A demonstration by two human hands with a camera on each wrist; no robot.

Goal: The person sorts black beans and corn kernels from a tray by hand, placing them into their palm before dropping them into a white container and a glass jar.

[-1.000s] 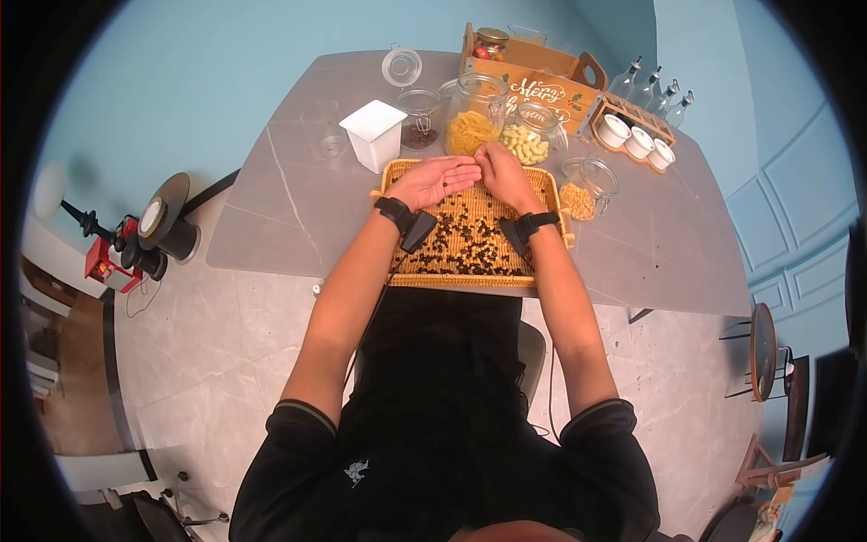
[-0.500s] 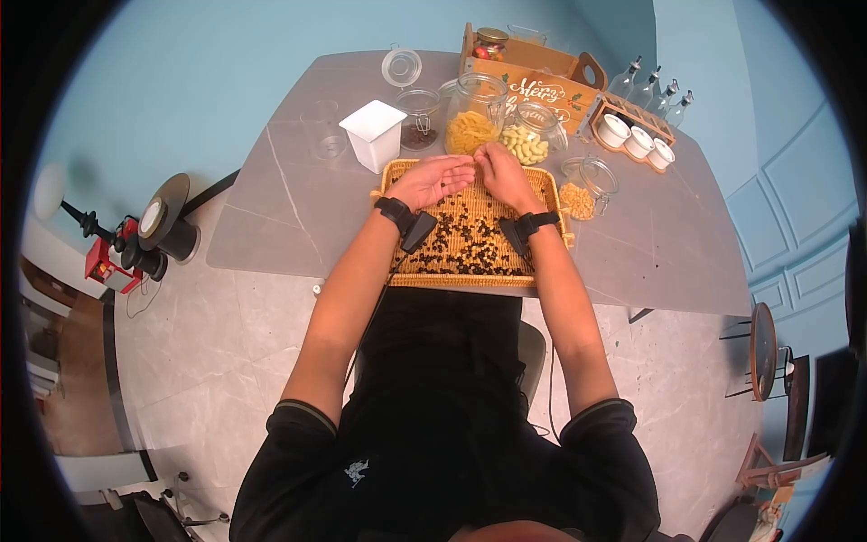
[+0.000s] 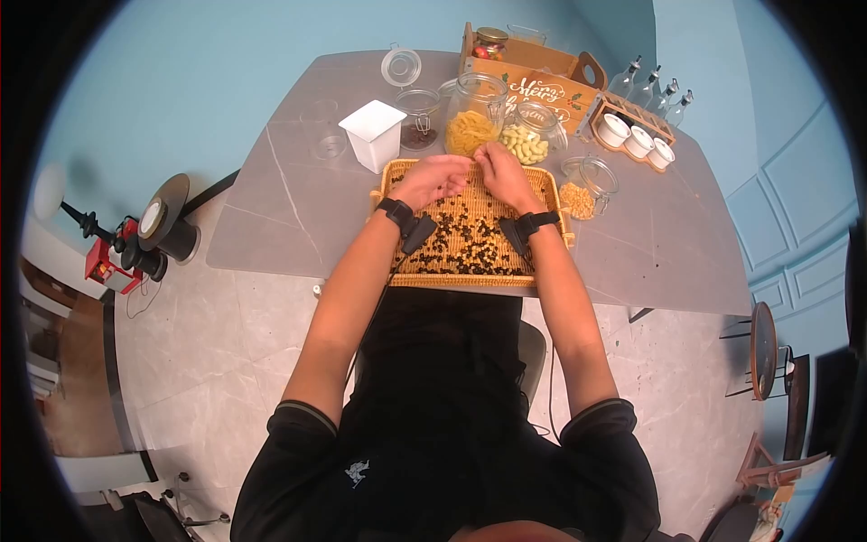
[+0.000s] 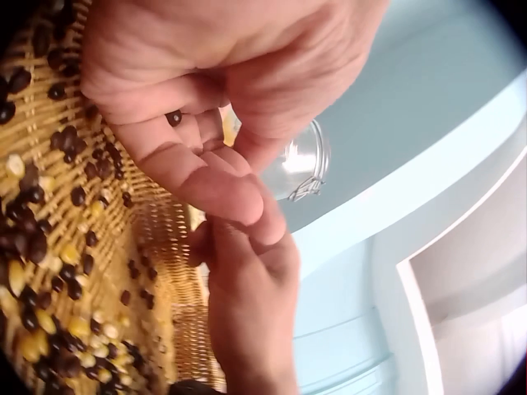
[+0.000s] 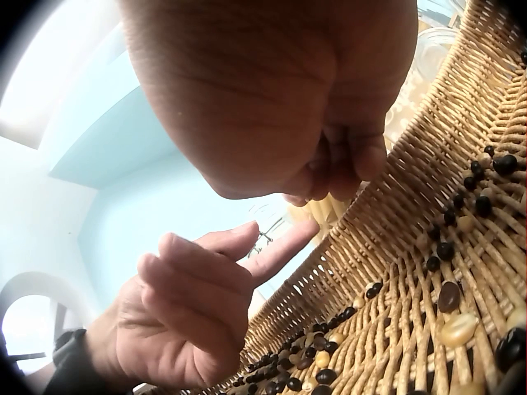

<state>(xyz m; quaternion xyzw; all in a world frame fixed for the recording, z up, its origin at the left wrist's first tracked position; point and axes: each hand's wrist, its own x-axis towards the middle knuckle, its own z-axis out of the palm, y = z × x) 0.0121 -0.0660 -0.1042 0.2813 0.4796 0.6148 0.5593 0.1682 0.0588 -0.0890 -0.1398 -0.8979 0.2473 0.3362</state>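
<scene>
A rectangular wicker basket (image 3: 470,281) lies before me, strewn with black beans (image 5: 505,164) and yellow corn kernels (image 5: 459,331). Over its far side my left hand (image 3: 432,183) is cupped with bent fingers. One black bean (image 4: 174,118) shows inside that curl in the left wrist view. Close beside it, my right hand (image 3: 508,179) has its fingers curled and drawn together, fingertips right at the left hand's fingertips. Nothing shows between the right fingers, whose tips are partly hidden.
Behind the basket stand a white square container (image 3: 374,140), a jar of pasta (image 3: 471,134), a jar of pale pieces (image 3: 525,144) and a jar with dark contents (image 3: 418,135). A tipped jar of corn (image 3: 578,200) lies at right. Farther back are a wooden crate (image 3: 542,86) and white cups (image 3: 639,143).
My left hand's fingers have curled inward and its palm has turned toward the right hand, drawing slightly back from it. The right hand has barely moved.
</scene>
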